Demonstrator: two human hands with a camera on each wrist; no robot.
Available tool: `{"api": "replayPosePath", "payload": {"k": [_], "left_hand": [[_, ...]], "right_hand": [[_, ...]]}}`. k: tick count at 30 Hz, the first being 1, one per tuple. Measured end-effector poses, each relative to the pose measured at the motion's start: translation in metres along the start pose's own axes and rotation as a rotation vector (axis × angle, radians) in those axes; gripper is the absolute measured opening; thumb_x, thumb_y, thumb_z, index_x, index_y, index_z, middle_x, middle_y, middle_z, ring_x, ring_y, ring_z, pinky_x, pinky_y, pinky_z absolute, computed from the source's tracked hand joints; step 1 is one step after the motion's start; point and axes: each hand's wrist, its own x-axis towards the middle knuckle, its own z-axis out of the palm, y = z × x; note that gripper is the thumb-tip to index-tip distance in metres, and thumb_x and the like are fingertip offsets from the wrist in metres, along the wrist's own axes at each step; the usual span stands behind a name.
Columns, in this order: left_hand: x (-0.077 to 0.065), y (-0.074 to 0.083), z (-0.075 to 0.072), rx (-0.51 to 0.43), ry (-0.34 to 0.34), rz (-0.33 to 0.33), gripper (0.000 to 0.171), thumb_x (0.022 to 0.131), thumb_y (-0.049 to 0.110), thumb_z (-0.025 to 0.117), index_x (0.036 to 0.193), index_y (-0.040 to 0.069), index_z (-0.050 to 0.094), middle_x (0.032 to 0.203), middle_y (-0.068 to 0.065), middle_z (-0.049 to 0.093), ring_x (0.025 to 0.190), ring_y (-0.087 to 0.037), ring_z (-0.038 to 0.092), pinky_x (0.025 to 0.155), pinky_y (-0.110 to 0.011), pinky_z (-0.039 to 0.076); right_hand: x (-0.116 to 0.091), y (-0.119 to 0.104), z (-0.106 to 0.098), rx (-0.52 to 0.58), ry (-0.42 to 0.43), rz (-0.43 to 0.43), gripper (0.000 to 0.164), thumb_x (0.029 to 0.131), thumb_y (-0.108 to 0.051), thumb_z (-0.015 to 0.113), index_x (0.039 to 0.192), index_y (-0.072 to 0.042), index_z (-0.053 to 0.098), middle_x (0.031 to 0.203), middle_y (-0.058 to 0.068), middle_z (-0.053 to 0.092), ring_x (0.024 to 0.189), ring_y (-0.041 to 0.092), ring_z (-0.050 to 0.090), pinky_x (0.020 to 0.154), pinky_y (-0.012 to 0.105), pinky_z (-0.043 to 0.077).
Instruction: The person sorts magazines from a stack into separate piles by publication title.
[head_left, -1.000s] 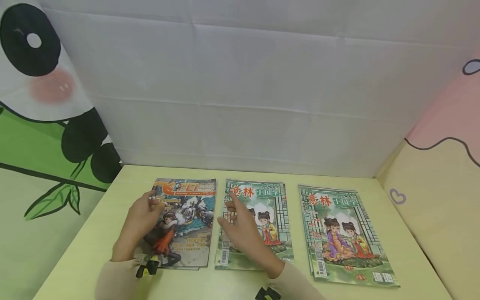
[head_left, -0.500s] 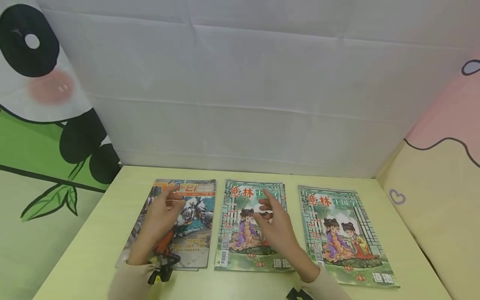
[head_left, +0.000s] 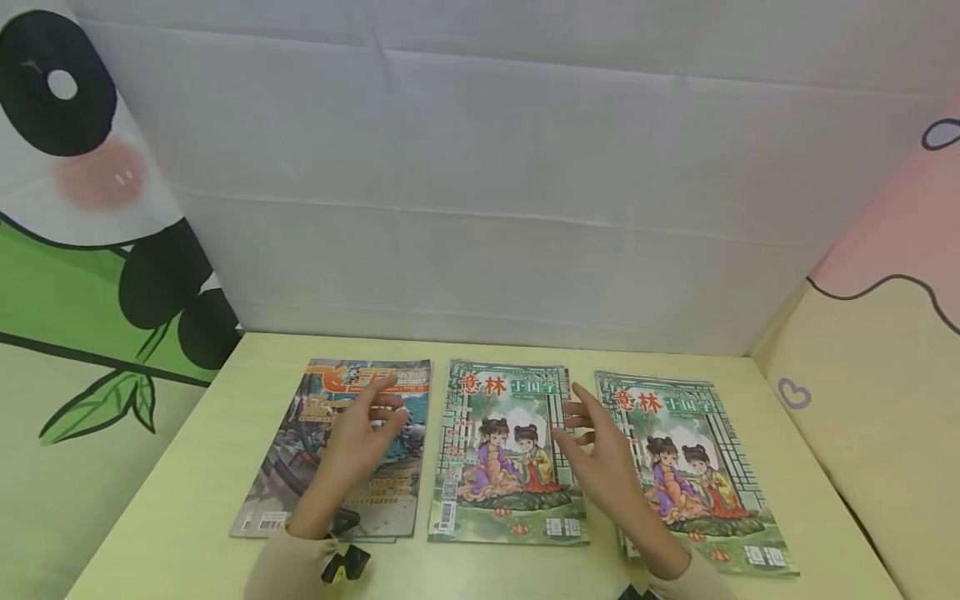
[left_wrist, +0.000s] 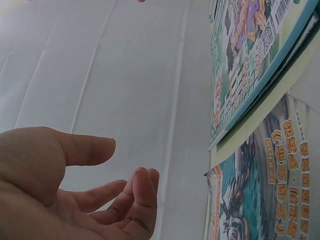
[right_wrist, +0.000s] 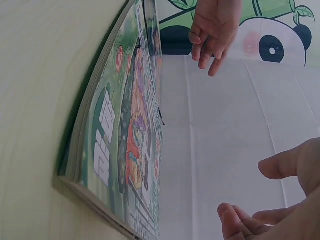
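Note:
Three stacks of magazines lie side by side on the pale yellow table. The left magazine [head_left: 401,492] has a grey and orange cover with a mechanical figure. The middle magazine [head_left: 510,479] and right magazine [head_left: 712,508] share a green cover with two cartoon girls. Above the left stack hovers my left hand [head_left: 360,446], fingers loosely bent and holding nothing. My right hand [head_left: 609,462] is held over the gap between the middle and right stacks, its fingers relaxed around nothing. The right wrist view shows both hands raised clear of the covers, including the left hand [right_wrist: 215,30] beyond.
A white cloth backdrop [head_left: 480,208] rises behind the table [head_left: 187,467]. A panda-printed panel [head_left: 97,192] stands on the left and a pink and cream panel [head_left: 885,358] on the right. Further copies show slightly beneath the top magazines.
Both hands have moved right: the left from the left magazine's outer edge to over its cover, the right from the middle magazine to its right edge. The magazines stay in place.

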Motion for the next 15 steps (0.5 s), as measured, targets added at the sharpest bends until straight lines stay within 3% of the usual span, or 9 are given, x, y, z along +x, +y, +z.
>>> {"api": "replayPosePath", "payload": {"k": [4, 9, 15], "left_hand": [[-0.001, 0.001, 0.006, -0.007, 0.001, -0.008, 0.062, 0.109, 0.01, 0.067, 0.167, 0.002, 0.044, 0.136, -0.022, 0.068, 0.124, -0.039, 0.068, 0.096, -0.053, 0.061], [-0.001, 0.001, 0.012, 0.006, -0.002, -0.017, 0.063, 0.109, 0.008, 0.068, 0.166, 0.001, 0.043, 0.136, -0.023, 0.069, 0.119, -0.036, 0.07, 0.089, -0.045, 0.061], [0.0, -0.002, 0.021, 0.005, -0.054, 0.001, 0.058, 0.108, 0.008, 0.069, 0.162, -0.002, 0.049, 0.132, -0.022, 0.072, 0.113, -0.035, 0.073, 0.086, -0.043, 0.062]], "right_hand": [[-0.005, 0.004, -0.004, 0.001, 0.004, 0.003, 0.07, 0.103, -0.001, 0.076, 0.165, 0.004, 0.045, 0.138, 0.02, 0.071, 0.114, 0.033, 0.068, 0.09, 0.036, 0.06], [-0.006, 0.006, -0.007, 0.001, 0.016, 0.017, 0.069, 0.102, -0.002, 0.077, 0.164, 0.004, 0.046, 0.136, 0.022, 0.071, 0.113, 0.033, 0.069, 0.09, 0.033, 0.06], [-0.005, 0.011, -0.007, -0.008, 0.015, 0.027, 0.069, 0.102, -0.001, 0.078, 0.163, 0.006, 0.047, 0.134, 0.023, 0.071, 0.112, 0.034, 0.07, 0.089, 0.031, 0.06]]}}
